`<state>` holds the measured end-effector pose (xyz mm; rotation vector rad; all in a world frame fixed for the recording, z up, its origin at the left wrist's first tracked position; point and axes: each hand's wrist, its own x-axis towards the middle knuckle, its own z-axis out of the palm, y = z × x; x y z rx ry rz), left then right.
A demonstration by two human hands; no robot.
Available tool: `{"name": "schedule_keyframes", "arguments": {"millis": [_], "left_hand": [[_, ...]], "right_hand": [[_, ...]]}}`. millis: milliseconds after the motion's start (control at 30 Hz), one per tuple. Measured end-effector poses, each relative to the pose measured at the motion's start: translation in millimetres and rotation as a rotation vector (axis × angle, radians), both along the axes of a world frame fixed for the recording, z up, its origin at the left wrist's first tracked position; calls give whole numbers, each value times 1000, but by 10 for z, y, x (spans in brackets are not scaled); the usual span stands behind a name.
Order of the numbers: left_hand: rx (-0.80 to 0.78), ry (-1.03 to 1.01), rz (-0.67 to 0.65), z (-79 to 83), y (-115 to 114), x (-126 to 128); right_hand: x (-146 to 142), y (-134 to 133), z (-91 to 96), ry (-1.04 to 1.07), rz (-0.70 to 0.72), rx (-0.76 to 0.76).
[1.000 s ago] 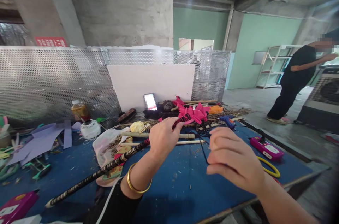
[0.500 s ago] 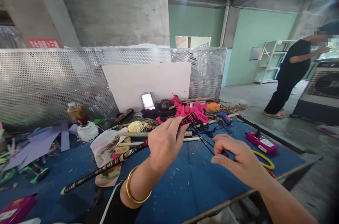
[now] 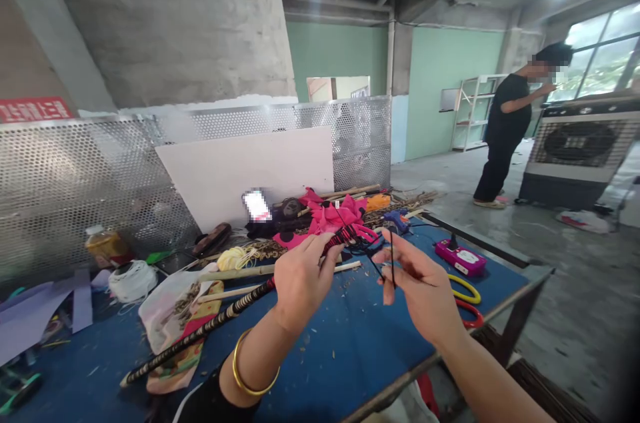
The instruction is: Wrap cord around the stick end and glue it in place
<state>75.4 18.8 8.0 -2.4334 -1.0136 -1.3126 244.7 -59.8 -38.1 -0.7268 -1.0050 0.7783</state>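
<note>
My left hand [image 3: 299, 279] is closed round a long stick [image 3: 210, 326] wound with black and pale cord, near its far end where the winding turns pink. The stick slants down to the left over the blue table [image 3: 345, 356]. My right hand [image 3: 420, 289] pinches a thin black cord [image 3: 391, 261] that runs from the stick's pink end. A gold bangle [image 3: 249, 376] sits on my left wrist.
Pink fabric [image 3: 330, 219], bamboo sticks [image 3: 250, 271], a yellow yarn ball [image 3: 231, 257], white string [image 3: 131, 278], a blue glue gun [image 3: 395, 219] and a pink box [image 3: 460, 257] lie on the table. A perforated metal screen [image 3: 75, 176] backs it. A person in black [image 3: 503, 133] stands by a fan unit [image 3: 575, 153].
The camera has turned right. My right hand has risen and drawn the black cord up toward the stick's pink end; my left hand keeps its hold on the stick.
</note>
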Motion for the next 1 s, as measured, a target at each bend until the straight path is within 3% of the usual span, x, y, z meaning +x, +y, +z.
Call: {"name": "schedule_keyframes", "arguments": {"millis": [100,267,533,667,833,1000], "left_hand": [[-38,-15,-31,29,13,-8],[-40,15,-32,29,-8,-10],[-116,226,-166,7,-34,-29],[-248,205,-209,15,-43,-26],[-472,30,-186,40,-97,-27],[-470,21,-236,29,-112,-69]], "right_hand": [[27,52,40,59,-29,-83],[73,149,115,17,48,-158],[101,191,273,-705,-33,-121],[39,186,366,-912,-89,-90],[-35,198,355,-797,-12,-216],[-81,195,333,-633,138,-222]]}}
